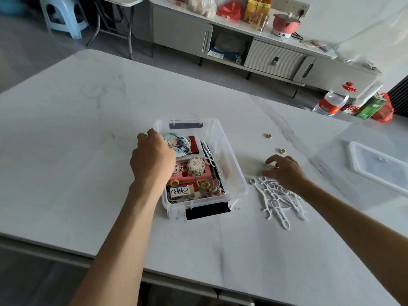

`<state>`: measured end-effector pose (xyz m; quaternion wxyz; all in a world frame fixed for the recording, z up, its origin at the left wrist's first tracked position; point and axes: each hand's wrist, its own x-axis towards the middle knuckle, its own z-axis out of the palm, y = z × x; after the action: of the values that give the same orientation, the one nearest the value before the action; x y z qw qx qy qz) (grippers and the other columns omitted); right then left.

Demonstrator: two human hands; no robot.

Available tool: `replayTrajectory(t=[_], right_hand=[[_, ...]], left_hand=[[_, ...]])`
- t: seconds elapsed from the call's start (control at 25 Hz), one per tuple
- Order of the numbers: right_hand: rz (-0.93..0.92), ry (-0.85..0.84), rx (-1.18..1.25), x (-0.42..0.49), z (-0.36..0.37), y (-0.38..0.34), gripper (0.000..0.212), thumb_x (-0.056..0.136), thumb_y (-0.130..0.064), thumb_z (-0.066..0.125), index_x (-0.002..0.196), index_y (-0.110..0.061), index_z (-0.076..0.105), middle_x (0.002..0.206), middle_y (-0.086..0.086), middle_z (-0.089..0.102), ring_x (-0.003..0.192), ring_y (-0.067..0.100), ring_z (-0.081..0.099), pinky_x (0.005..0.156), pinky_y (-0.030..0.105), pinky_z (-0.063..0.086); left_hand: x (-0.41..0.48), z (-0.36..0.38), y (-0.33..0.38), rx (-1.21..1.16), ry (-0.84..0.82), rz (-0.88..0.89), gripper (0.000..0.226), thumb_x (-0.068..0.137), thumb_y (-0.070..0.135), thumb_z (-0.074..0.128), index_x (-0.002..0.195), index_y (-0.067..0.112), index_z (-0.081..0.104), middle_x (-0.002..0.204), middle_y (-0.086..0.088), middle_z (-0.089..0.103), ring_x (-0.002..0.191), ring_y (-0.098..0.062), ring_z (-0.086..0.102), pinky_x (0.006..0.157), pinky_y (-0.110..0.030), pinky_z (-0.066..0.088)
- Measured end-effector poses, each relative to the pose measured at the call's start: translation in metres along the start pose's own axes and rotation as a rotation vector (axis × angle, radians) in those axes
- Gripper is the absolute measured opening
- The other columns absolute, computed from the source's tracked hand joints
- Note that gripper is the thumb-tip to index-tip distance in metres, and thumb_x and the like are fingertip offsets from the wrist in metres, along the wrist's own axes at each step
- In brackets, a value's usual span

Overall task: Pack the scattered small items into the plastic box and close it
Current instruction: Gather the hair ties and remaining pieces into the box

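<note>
Holding station over a white marble-look table, two bare hands work around one clear plastic box, open-topped, standing at the table's centre.

- Box contents: round picture badge at the far end; floral round tin on a pink block in the middle; white printed eraser and a heap of small pink and yellow hair ties at the near end. A black latch hangs at the near end wall.
- Left hand: back turned up, over the box's left rim, fingers curled downward out of sight; whether they grip anything cannot be told.
- Right hand: on the table to the right of the box, fingers spread and loosely bent, tips down toward the surface, nothing seen between them.
- White floss picks: loose pile on the table, just beside and partly under the right wrist.
- Two small yellow rings: on the table beyond the right hand, apart from each other.
- Clear lid: flat at the right table edge, well apart from the box.
</note>
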<state>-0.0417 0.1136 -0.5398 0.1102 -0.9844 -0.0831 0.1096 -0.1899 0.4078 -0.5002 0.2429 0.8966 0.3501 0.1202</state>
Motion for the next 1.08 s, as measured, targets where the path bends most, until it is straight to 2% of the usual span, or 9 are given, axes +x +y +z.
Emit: replayTrajectory(t=[0.12, 0.24, 0.4, 0.52, 0.6, 0.76, 0.88, 0.96, 1.08], right_hand=[[-0.042, 0.097, 0.075, 0.007, 0.007, -0.01, 0.013, 0.081, -0.011, 0.067, 0.092, -0.018, 0.07, 0.086, 0.007, 0.067, 0.074, 0.02, 0.056, 0.056, 0.024, 0.038], [-0.088, 0.083, 0.038, 0.012, 0.006, -0.02, 0.018, 0.077, 0.002, 0.061, 0.08, -0.014, 0.07, 0.069, 0.002, 0.066, 0.07, 0.019, 0.059, 0.051, 0.012, 0.034], [-0.119, 0.115, 0.161, 0.006, -0.01, -0.032, 0.017, 0.076, 0.002, 0.065, 0.07, -0.014, 0.068, 0.058, 0.003, 0.066, 0.052, 0.015, 0.057, 0.047, 0.007, 0.036], [-0.209, 0.163, 0.435, -0.01, -0.034, -0.053, 0.014, 0.077, -0.004, 0.07, 0.071, -0.017, 0.07, 0.06, 0.01, 0.068, 0.056, 0.023, 0.059, 0.055, 0.025, 0.041], [-0.347, 0.126, 0.543, -0.03, -0.052, -0.078, 0.014, 0.077, -0.009, 0.074, 0.072, -0.022, 0.07, 0.06, 0.002, 0.069, 0.057, 0.014, 0.06, 0.056, 0.022, 0.042], [-0.699, -0.144, 0.243, -0.078, -0.055, -0.134, 0.015, 0.078, -0.016, 0.076, 0.078, -0.03, 0.07, 0.068, -0.017, 0.07, 0.065, -0.007, 0.065, 0.063, 0.004, 0.044], [-0.775, -0.364, -0.092, -0.092, -0.036, -0.153, 0.007, 0.086, -0.021, 0.07, 0.092, -0.022, 0.073, 0.09, -0.013, 0.071, 0.08, -0.001, 0.066, 0.073, 0.016, 0.052], [-0.781, -0.298, -0.039, -0.085, -0.032, -0.155, 0.012, 0.087, -0.017, 0.068, 0.096, -0.022, 0.074, 0.095, -0.011, 0.072, 0.081, 0.001, 0.067, 0.076, 0.016, 0.053], [-0.742, 0.073, 0.167, -0.058, -0.041, -0.145, 0.021, 0.088, -0.008, 0.064, 0.094, -0.025, 0.075, 0.085, -0.017, 0.07, 0.072, -0.01, 0.063, 0.072, 0.001, 0.046]], left_hand=[[0.0, 0.0, 0.0, -0.002, -0.003, -0.001, 0.028, 0.094, 0.009, 0.046, 0.12, -0.002, 0.048, 0.121, -0.023, 0.052, 0.108, -0.043, 0.054, 0.075, -0.038, 0.034], [0.0, 0.0, 0.0, -0.001, -0.005, -0.003, 0.028, 0.094, 0.009, 0.045, 0.12, -0.002, 0.048, 0.121, -0.023, 0.052, 0.107, -0.043, 0.054, 0.075, -0.038, 0.035], [0.001, -0.001, 0.0, 0.001, -0.006, -0.001, 0.027, 0.094, 0.009, 0.044, 0.119, -0.001, 0.048, 0.12, -0.022, 0.052, 0.106, -0.042, 0.055, 0.073, -0.036, 0.032], [0.002, -0.001, 0.0, -0.003, -0.016, -0.002, 0.026, 0.094, 0.009, 0.046, 0.118, -0.001, 0.048, 0.119, -0.022, 0.052, 0.106, -0.041, 0.055, 0.073, -0.036, 0.034], [0.002, -0.001, 0.001, -0.003, -0.025, -0.008, 0.027, 0.095, 0.01, 0.047, 0.119, -0.001, 0.048, 0.12, -0.021, 0.051, 0.106, -0.041, 0.055, 0.073, -0.037, 0.034], [0.001, -0.002, 0.001, -0.007, -0.028, -0.007, 0.027, 0.097, 0.009, 0.043, 0.121, -0.002, 0.047, 0.121, -0.022, 0.051, 0.107, -0.042, 0.054, 0.073, -0.036, 0.033], [0.0, -0.003, 0.0, -0.008, -0.022, 0.003, 0.027, 0.095, 0.009, 0.044, 0.12, -0.001, 0.047, 0.12, -0.023, 0.052, 0.107, -0.042, 0.054, 0.074, -0.036, 0.033], [0.0, -0.003, 0.0, -0.012, -0.028, 0.005, 0.026, 0.095, 0.009, 0.044, 0.119, -0.001, 0.048, 0.12, -0.022, 0.052, 0.107, -0.042, 0.054, 0.074, -0.036, 0.033], [0.002, -0.003, -0.001, -0.014, -0.039, 0.006, 0.026, 0.095, 0.008, 0.043, 0.118, -0.002, 0.047, 0.12, -0.023, 0.052, 0.107, -0.043, 0.054, 0.074, -0.036, 0.033]])
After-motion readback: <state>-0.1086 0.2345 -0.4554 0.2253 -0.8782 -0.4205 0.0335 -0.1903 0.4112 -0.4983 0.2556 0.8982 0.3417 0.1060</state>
